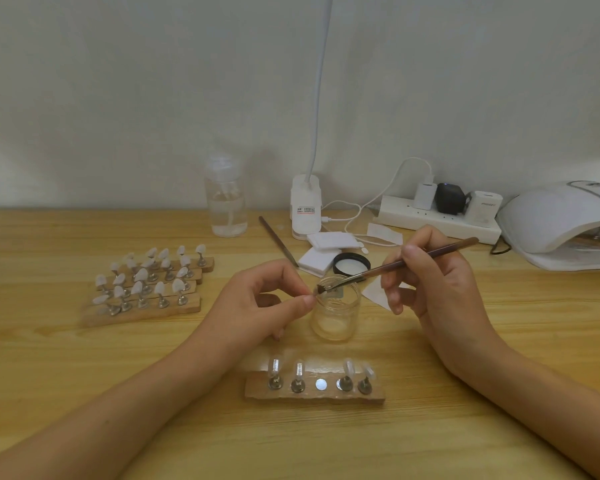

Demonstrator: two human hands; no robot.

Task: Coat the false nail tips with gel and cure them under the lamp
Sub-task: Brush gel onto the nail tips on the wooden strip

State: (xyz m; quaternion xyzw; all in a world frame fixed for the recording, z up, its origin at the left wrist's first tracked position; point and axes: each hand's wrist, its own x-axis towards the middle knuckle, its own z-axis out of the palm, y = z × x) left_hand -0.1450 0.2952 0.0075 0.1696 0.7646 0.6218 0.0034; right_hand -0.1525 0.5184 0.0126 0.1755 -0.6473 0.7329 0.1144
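Forearms reach in from below. Right hand [430,275] grips a brush [413,259] pen-style, its bristles over the open glass jar [335,313], where left hand [274,299] pinches a small item, too small to identify. Nail lamp [561,223] sits far right; the near wooden holder [314,393] carries four false nail tips [349,367].

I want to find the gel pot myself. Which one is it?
On the wooden table, look between the left hand and right hand. A small clear glass jar stands there, under the brush. Unlike the tall clear bottle behind, it is short, wide and lidless.
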